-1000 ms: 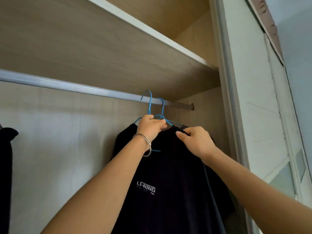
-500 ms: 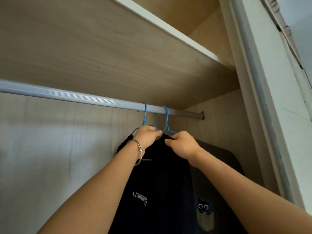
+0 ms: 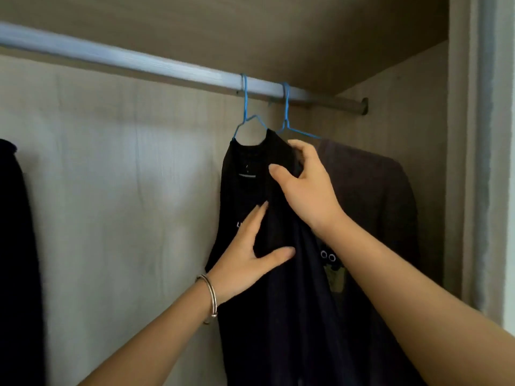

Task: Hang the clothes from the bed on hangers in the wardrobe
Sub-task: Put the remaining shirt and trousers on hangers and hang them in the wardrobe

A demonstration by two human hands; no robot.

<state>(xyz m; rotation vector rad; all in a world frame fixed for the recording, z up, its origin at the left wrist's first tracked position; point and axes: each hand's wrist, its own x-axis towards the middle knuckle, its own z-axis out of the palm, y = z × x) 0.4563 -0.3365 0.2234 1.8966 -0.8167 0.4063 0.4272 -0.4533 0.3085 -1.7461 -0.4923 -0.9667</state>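
Note:
A black T-shirt (image 3: 245, 162) hangs on a blue wire hanger (image 3: 245, 107) hooked over the silver wardrobe rail (image 3: 139, 61). Just right of it, a second blue hanger (image 3: 287, 112) carries a dark purple-brown shirt (image 3: 370, 190) with a small cat print. My left hand (image 3: 245, 260), a bracelet on its wrist, lies flat with fingers spread against the black shirt's front. My right hand (image 3: 306, 188) rests with fingers apart at the black shirt's right shoulder, between the two garments. Neither hand grips a hanger.
A dark garment (image 3: 16, 246) hangs at the far left edge. The pale wooden back wall (image 3: 125, 190) shows between it and the black shirt. The shelf underside (image 3: 278, 29) runs above the rail, and the wardrobe's side frame (image 3: 473, 162) stands at the right.
Both hands have let go of the hanger necks and dropped onto the black shirt's fabric. The shirt's hanger now hangs freely on the rail. The view has tilted downward.

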